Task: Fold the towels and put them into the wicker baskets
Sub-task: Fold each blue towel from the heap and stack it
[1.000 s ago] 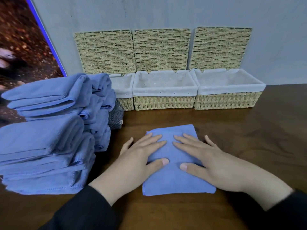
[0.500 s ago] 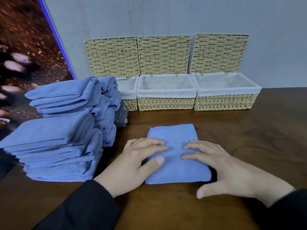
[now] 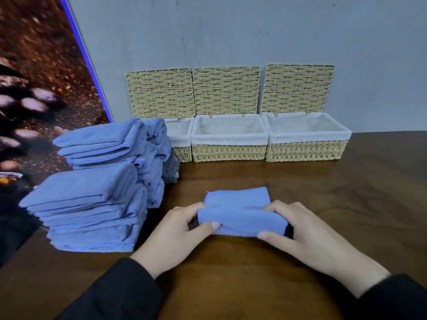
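Observation:
A folded blue towel (image 3: 240, 211) lies on the dark wooden table (image 3: 346, 204) in front of me, its near edge lifted and rolled toward the far edge. My left hand (image 3: 175, 232) pinches the near left corner of that fold, thumb under and fingers on top. At the near right corner my right hand (image 3: 300, 234) grips the towel the same way. Three wicker baskets with white cloth liners stand in a row against the wall: left (image 3: 182, 151), middle (image 3: 228, 153), right (image 3: 307, 152). Their woven lids are up against the wall.
A tall pile of folded blue towels (image 3: 92, 197) stands on the table at the left and hides part of the left basket. A grey cloth (image 3: 171, 169) lies behind the pile. A dark picture panel (image 3: 41, 88) leans at the far left.
Both hands went from lying flat on the towel to taking hold of its near corners. The near edge has come up and over toward the far edge. The camera view shifted a little.

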The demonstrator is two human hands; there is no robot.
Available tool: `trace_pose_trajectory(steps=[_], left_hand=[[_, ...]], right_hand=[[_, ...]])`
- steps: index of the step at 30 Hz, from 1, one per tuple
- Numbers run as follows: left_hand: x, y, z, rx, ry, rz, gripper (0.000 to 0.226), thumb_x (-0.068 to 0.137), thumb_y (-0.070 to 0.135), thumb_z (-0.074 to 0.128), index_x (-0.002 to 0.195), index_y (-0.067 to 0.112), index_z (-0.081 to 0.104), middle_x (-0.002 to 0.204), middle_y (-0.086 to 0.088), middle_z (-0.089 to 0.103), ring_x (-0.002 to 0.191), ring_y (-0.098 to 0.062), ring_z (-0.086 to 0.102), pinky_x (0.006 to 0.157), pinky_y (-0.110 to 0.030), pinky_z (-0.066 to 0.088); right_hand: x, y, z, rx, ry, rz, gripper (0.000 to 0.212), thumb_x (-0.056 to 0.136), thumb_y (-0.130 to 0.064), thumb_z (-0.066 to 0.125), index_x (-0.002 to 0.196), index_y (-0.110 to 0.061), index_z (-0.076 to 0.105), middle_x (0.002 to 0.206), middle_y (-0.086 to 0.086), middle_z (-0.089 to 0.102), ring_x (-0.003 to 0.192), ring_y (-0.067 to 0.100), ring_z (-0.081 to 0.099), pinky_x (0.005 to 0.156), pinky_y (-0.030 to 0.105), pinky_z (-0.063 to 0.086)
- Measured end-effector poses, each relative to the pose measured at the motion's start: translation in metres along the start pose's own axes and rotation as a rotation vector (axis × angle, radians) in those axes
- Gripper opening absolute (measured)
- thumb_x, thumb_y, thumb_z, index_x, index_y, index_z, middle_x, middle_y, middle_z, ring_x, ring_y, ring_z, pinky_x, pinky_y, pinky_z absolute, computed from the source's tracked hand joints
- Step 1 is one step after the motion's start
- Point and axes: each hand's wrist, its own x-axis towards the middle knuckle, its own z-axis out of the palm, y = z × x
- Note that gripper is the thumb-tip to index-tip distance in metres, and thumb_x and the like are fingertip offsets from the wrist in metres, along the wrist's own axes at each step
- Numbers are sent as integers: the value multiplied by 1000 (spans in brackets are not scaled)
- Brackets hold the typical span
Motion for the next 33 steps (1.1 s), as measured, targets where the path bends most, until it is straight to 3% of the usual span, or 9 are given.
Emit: trace_pose_trajectory(steps=[3,7,12,15,19,24,27,30,33], left_hand=[[1,8,0,-199,61,-67,23,96,18,66,82,36,70,81,16,70,80,0,64,72,-16,46],[15,9,4,-377,154,-216,5,94,17,70,97,17,65,86,-1,78,82,-14,74,71,-24,53],[45,-8,13,-186,255,-266,35,87,22,76,105,40,52,80,2,61,68,-7,57,65,-27,47],[47,-15,13,258,310,-7,34,89,22,71,117,38,59,114,19,49,104,3,48,91,-19,39],[39,-15,15,373,-41,151,51,97,66,34,136,42,58,148,31,42,140,15,22,117,-21,15],[39,-19,9,423,-180,-6,79,74,89,35,146,57,34,152,43,21,141,23,1,120,-23,2],[40,-20,8,476,-219,-13,79,78,79,54,148,58,25,154,42,16,142,21,-3,121,-23,0],[40,-23,9,440,-156,-1,75,81,64,69,145,53,33,145,42,30,133,29,10,118,-14,7],[40,-16,7,55,17,-123,28,81,44,79,104,39,64,98,27,64,90,10,55,81,-8,40]], right_hand=[[4,-7,3,241,107,39,25,91,-58,60,107,-38,57,78,0,63,66,16,53,63,38,44],[19,-7,6,475,226,124,15,94,-33,69,103,-39,59,87,-8,71,78,12,69,67,33,51],[49,11,14,147,305,166,23,90,-33,73,106,-39,58,87,-15,54,76,6,54,67,22,43],[63,18,15,-61,322,-26,20,88,-19,76,101,-32,68,103,-25,48,93,5,49,81,29,44],[63,30,15,-67,184,-173,31,94,-3,66,110,-27,77,114,-31,62,110,-12,52,94,27,44],[52,42,-8,88,-163,-41,64,89,-73,49,147,-46,45,147,-43,38,140,-22,21,123,23,11],[52,42,-8,-3,-281,-28,88,74,-79,64,151,-53,30,151,-47,22,143,-23,4,123,25,-1],[50,40,-3,42,-192,15,70,81,-63,72,141,-59,36,147,-45,33,146,-13,16,126,30,14],[50,25,-4,390,-11,54,36,89,-36,72,121,-43,58,125,-29,63,122,-7,56,100,24,46]])
